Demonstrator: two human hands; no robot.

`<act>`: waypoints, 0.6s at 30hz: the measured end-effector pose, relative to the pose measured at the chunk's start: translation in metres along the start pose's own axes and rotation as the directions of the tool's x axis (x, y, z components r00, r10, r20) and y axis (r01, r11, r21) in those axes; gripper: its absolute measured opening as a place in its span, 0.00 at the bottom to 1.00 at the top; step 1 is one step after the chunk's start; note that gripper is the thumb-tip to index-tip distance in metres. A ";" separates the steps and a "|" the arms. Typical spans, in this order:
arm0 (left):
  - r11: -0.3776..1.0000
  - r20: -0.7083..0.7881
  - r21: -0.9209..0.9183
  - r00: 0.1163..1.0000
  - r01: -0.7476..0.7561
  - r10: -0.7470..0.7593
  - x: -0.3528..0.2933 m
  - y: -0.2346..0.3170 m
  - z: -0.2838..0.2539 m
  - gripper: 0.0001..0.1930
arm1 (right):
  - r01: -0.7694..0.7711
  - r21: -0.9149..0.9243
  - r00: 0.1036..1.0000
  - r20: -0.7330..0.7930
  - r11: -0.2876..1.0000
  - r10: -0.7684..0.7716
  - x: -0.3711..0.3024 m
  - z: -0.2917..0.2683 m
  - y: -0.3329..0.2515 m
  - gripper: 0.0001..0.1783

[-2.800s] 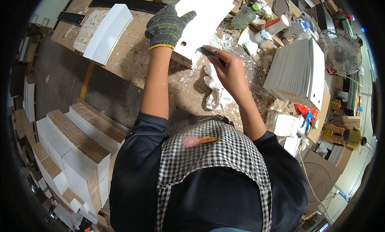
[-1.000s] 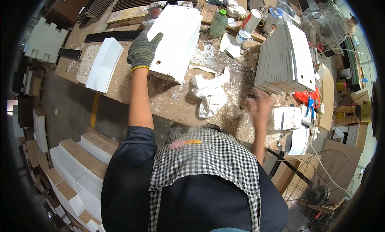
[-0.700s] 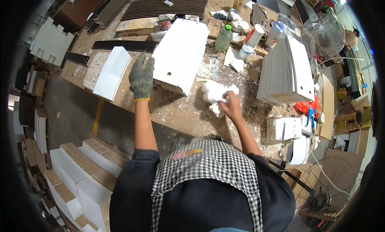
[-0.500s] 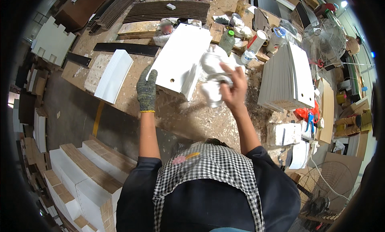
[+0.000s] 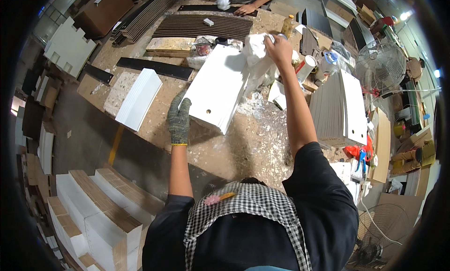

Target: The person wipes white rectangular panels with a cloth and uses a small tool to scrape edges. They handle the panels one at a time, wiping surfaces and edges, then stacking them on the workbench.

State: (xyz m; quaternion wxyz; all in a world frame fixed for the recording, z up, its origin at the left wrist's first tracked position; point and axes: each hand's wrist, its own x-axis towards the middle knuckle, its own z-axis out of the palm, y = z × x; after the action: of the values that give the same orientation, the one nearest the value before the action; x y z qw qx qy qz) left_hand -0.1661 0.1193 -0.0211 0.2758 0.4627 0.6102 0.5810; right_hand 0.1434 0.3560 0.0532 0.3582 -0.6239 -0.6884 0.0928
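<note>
White panel stack point(image 5: 218, 86) on bench point(image 5: 248, 149), long axis running away from person, far end angled R, one hole at near end. Blue-topped jug point(image 5: 329, 60) and amber bottle point(image 5: 287, 27) farther R — contents unclear. Gloved L hand point(image 5: 179, 123) at stack's near L edge, thumb slightly off fingers. R hand point(image 5: 280, 50) grips bunched white cloth point(image 5: 255, 48) — vs. 0.5 s ago, it's now up by stack's far R edge.
</note>
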 end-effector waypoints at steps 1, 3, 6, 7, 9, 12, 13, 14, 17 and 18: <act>0.996 -0.006 -0.086 1.000 0.015 -0.015 -0.004 -0.004 0.006 0.20 | 0.143 -0.017 0.987 -0.074 0.990 -0.144 -0.002 -0.001 -0.001 0.20; 0.995 -0.050 -0.020 0.994 -0.099 0.098 -0.005 -0.015 0.014 0.18 | 0.425 -0.055 0.883 -0.195 0.903 -0.427 -0.006 0.015 -0.007 0.21; 0.975 -0.139 0.062 0.965 -0.214 0.221 0.002 -0.022 0.030 0.17 | 0.437 0.191 0.894 0.017 0.879 -0.448 -0.057 0.066 -0.008 0.24; 0.960 -0.149 0.090 0.950 -0.265 0.276 0.001 -0.020 0.037 0.17 | 0.474 0.279 0.878 -0.072 0.835 -0.474 -0.085 0.083 -0.001 0.25; 0.977 -0.180 0.065 0.961 -0.201 0.210 -0.003 -0.013 0.035 0.17 | 0.319 0.549 0.894 0.097 0.773 -0.438 -0.151 0.051 -0.035 0.23; 0.985 -0.154 0.065 0.973 -0.161 0.170 -0.001 -0.020 0.027 0.17 | 0.001 0.679 0.709 0.518 0.734 -0.479 -0.238 -0.014 -0.070 0.22; 0.963 -0.150 0.215 0.969 -0.164 0.199 0.002 -0.027 0.024 0.18 | 0.023 0.680 0.632 0.558 0.733 -0.538 -0.262 -0.033 -0.074 0.23; 0.981 -0.126 0.085 0.975 -0.176 0.185 0.003 -0.022 0.023 0.18 | -0.114 0.653 0.557 0.666 0.749 -0.496 -0.287 -0.043 -0.065 0.23; 0.982 -0.130 0.040 0.973 -0.185 0.189 0.009 -0.017 -0.007 0.27 | -0.137 0.723 0.843 0.444 0.677 -0.303 -0.349 -0.043 -0.028 0.13; 0.962 -0.161 0.190 0.961 -0.195 0.226 0.016 -0.027 -0.032 0.30 | -0.228 0.655 0.874 0.464 0.721 -0.145 -0.356 -0.051 -0.019 0.12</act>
State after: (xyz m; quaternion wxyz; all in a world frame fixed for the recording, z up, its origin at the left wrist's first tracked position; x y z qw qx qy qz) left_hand -0.2074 0.1214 -0.0388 0.1145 0.4923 0.6278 0.5920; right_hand 0.1468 0.0059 -0.0329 0.3782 -0.4163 -0.6554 0.5041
